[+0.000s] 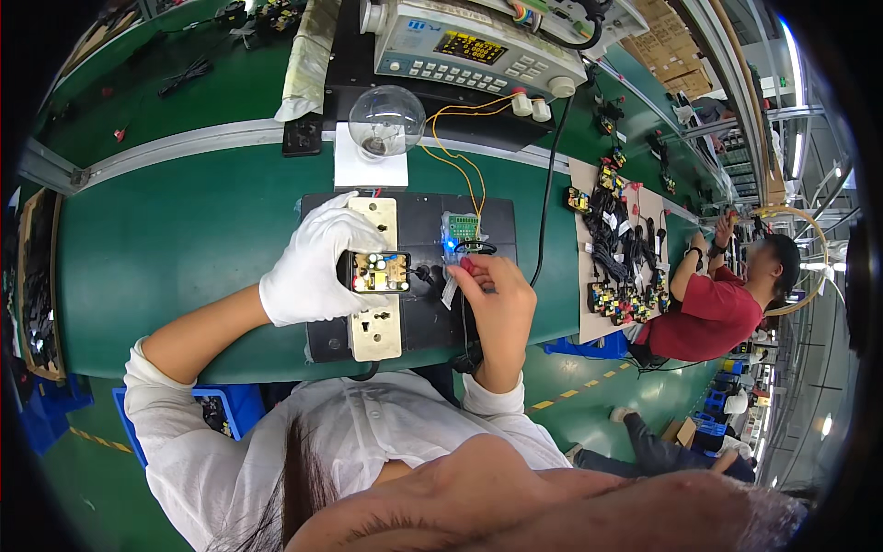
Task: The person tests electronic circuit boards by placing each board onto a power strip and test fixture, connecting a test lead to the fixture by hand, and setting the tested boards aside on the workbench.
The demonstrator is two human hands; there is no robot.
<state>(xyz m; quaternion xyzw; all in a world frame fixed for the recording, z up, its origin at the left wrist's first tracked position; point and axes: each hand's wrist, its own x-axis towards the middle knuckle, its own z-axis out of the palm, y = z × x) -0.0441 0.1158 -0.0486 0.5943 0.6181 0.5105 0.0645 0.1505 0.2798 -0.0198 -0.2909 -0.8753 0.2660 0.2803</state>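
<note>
My left hand [313, 262], in a white glove, grips an open-cased power adapter [381, 273] at its side. Its circuit board faces up, and it sits over the middle of a cream socket strip [375, 339]; whether its pins are in a socket is hidden. A black cable [425, 274] runs from it to the right. The bare fingers of my right hand [499, 299] pinch a small red-capped cable end [467, 265]. This is just below a small green circuit board [463, 226] with a lit blue light. Whether the cable end touches that board is unclear.
A black base plate [322, 342] carries the strip. Behind it are a clear bulb [386, 120] on a white block [371, 172] and a bench meter [478, 48]. Adapters and cables [625, 248] lie on cardboard to the right. Another person [713, 308] in red works beyond.
</note>
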